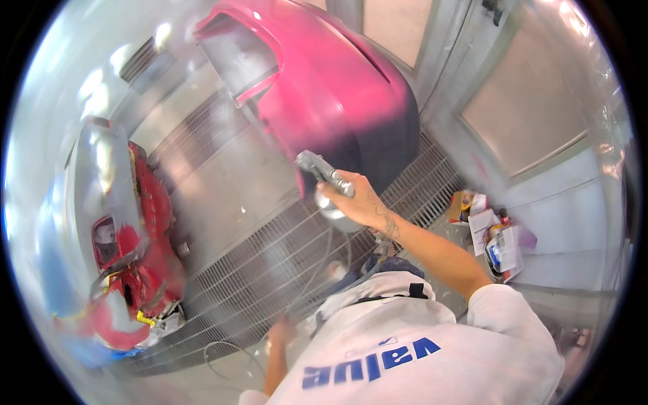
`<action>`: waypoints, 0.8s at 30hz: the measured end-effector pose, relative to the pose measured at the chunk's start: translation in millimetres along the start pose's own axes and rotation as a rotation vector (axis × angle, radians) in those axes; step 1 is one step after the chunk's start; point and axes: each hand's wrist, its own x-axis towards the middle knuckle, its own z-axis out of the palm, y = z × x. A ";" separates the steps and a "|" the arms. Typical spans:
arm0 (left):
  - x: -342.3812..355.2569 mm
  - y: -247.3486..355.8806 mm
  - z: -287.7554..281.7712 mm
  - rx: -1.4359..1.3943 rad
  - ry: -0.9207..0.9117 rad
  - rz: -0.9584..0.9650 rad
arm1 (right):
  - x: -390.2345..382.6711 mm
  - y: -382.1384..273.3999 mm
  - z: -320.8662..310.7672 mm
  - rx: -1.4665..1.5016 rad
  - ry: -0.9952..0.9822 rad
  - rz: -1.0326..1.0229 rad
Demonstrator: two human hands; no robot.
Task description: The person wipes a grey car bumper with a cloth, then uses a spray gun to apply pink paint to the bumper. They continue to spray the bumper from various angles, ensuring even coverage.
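My right hand (354, 199) grips a silver spray gun (322, 169) with a round metal cup beneath it and a hose running down from it. The gun is held near the lower edge of a large car body panel (324, 94), a bumper by its shape, bright pink over much of it and dark grey at its right and lower part. My left hand (278, 337) is low beside my white shirt, smeared by motion, so its fingers are unclear.
On the left stands a grey and red car part (155, 209) with masking on it. Metal grating (250, 263) crosses the floor. Paneled doors (520, 101) form the right wall, with a pile of papers and small boxes (482, 226) at its foot.
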 end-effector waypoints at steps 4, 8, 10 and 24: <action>-19.8 -16.4 0.2 -0.055 -0.177 0.001 | -1.0 21.3 -16.4 0.261 0.060 0.225; -19.7 -2.2 -17.7 -0.027 -0.184 0.024 | -35.1 40.7 -46.7 0.485 0.272 0.367; -16.0 -29.1 10.2 -0.038 -0.132 -0.005 | -57.2 50.0 -48.3 0.488 0.430 0.293; 36.1 95.2 -23.7 0.121 0.024 0.285 | -43.2 60.6 -115.1 0.168 0.045 0.233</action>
